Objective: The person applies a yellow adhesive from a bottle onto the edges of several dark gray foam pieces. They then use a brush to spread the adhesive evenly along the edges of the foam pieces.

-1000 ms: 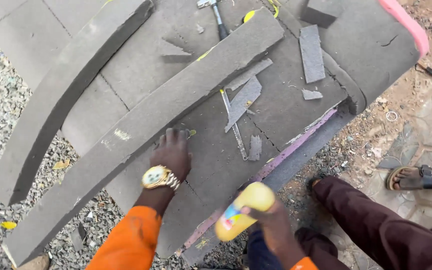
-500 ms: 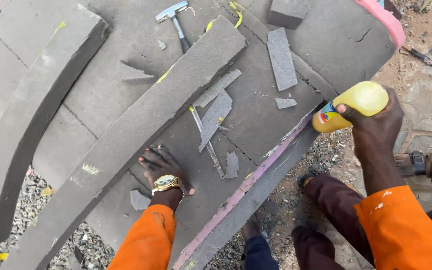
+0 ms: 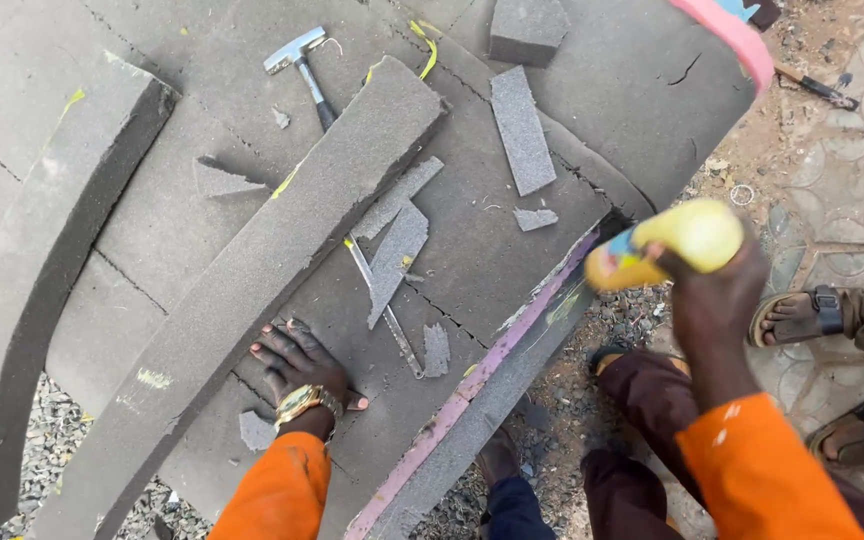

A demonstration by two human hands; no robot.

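Lying under everything, the broad grey foam slab (image 3: 512, 260), coarse and porous, ends in a pink-striped edge just right of the left hand (image 3: 297, 368). Touching that hand's fingertips, the long grey foam strip (image 3: 252, 280) runs diagonally up and away, square-cut and straight-sided. Further left, well apart, a curved grey foam piece (image 3: 42, 260) arcs along the gravel. The left hand rests flat, fingers spread, gripping nothing. The right hand (image 3: 717, 300) is wrapped closed around a smooth yellow plastic bottle (image 3: 667, 243), held off the slab edge above bare ground. Between the hands lie a thin metal blade (image 3: 384, 310) and small grey foam offcuts (image 3: 397, 250). A metal hammer (image 3: 302, 62) sits far above the left hand.
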